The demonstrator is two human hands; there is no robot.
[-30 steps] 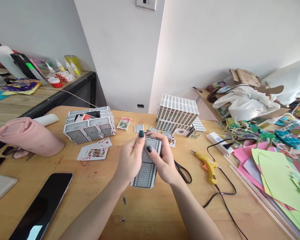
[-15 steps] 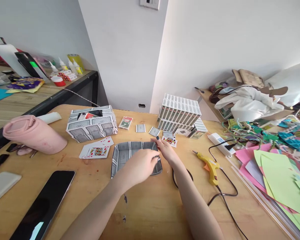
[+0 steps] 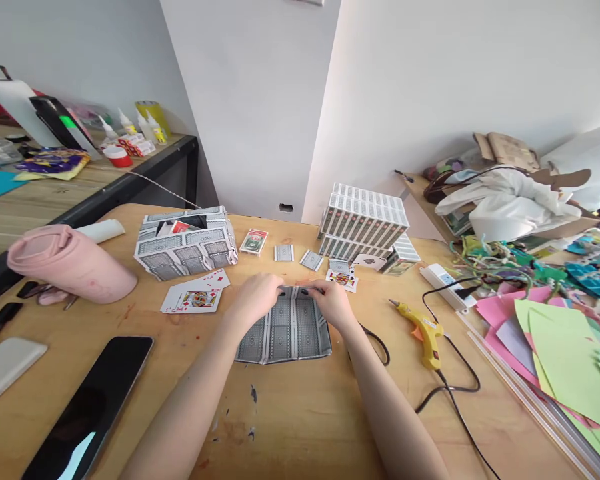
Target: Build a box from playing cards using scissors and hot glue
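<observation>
A tray made of grey-backed playing cards [image 3: 283, 330] is in front of me on the table. My left hand [image 3: 261, 298] pinches its far edge, left of the middle. Close beside it, my right hand [image 3: 331, 303] grips the same edge with closed fingers. Both thumbs press on the inner side, while the other fingers are partly hidden behind the edge. To the left lie face-up playing cards [image 3: 193, 298]. Behind them stands a box covered in cards [image 3: 185, 250] with an opening in its top. Small folded cards [image 3: 283, 253] lie beyond my hands.
Stacked card packs [image 3: 365, 217] stand at the back right, and a single card pack [image 3: 254, 241] lies behind the tray. On the right are a yellow glue gun [image 3: 423, 333], a power strip [image 3: 445, 285] and coloured paper [image 3: 560, 360]. A phone [image 3: 93, 400] and pink roll [image 3: 75, 263] lie left.
My left hand has moved from inside the tray to its far edge. My right hand has shifted along to the same edge. The tray has turned and now shows a different side.
</observation>
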